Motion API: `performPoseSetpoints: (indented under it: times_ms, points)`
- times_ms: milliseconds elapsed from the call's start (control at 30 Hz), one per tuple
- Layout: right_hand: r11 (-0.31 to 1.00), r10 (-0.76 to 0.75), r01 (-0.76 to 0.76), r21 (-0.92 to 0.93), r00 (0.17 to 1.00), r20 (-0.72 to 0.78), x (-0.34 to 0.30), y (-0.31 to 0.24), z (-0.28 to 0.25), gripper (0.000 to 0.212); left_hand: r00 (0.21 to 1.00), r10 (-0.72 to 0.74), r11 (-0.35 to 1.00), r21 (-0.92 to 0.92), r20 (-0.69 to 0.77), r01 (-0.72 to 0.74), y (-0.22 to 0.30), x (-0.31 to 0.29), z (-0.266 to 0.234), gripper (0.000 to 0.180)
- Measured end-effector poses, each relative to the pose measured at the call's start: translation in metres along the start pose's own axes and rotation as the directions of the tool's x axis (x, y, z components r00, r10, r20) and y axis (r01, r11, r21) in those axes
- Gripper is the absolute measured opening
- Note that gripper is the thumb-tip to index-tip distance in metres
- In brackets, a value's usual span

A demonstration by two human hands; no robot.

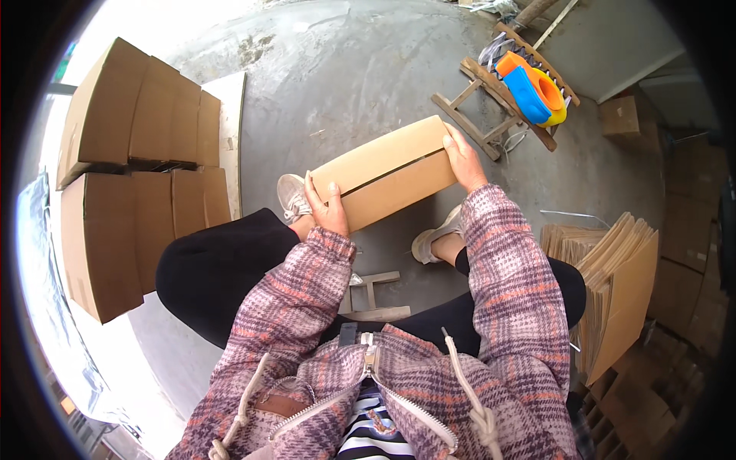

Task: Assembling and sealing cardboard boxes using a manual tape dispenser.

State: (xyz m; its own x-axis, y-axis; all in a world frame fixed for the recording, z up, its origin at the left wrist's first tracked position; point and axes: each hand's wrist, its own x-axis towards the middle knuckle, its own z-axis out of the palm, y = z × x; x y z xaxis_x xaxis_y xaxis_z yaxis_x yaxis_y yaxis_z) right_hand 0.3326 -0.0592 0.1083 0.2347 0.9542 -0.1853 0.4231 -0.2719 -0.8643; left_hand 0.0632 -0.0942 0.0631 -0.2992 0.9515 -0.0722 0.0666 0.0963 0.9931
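Note:
Between my hands is a brown cardboard box [399,165], tilted, its two top flaps folded in with a dark narrow gap along the seam. My left hand [328,208] grips its left end, with fingers over the edge and the thumb on top. At the far right end, my right hand [464,159] is closed round the other side. The box is over the floor in front of my knees, near my shoes; whether it rests on anything beneath is hidden.
Several brown boxes [146,115] stand in two rows at left on a pale board [232,146]. Flat cardboard sheets [621,284] lean at right. A wooden stand [502,92] at far right carries orange, blue and yellow tape rolls [533,88]. A small wooden frame [376,295] lies between my legs.

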Motion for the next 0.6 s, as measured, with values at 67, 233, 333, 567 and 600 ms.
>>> performPoseSetpoints:
  times_ms: [67, 233, 333, 567, 600]
  points:
    - [0.995, 0.002, 0.004, -0.102, 0.998, 0.057, 0.009, -0.007, -0.006, 0.041, 0.992, -0.099, 0.995, -0.013, -0.083, 0.098, 0.001, -0.023, 0.007, 0.060]
    - [0.963, -0.087, 0.085, -0.256, 0.996, 0.006, 0.009, 0.013, 0.020, 0.035, 0.991, -0.046, 0.985, 0.161, -0.122, 0.066, -0.021, -0.041, 0.001, 0.060]
    - [0.937, -0.192, 0.139, -0.320, 0.971, -0.142, -0.007, 0.021, 0.028, 0.030, 0.997, 0.002, 0.991, 0.137, -0.077, 0.009, -0.018, -0.044, -0.004, 0.060]
    - [0.971, 0.116, -0.240, -0.012, 0.511, -0.852, -0.022, 0.034, 0.065, 0.061, 0.793, 0.317, 0.447, 0.656, 0.520, -0.609, 0.033, -0.005, -0.012, 0.056]
    - [0.958, 0.225, -0.268, 0.104, 0.476, -0.850, -0.023, 0.034, 0.079, 0.063, 0.755, 0.191, 0.495, 0.603, 0.627, -0.626, 0.038, 0.002, -0.013, 0.054]
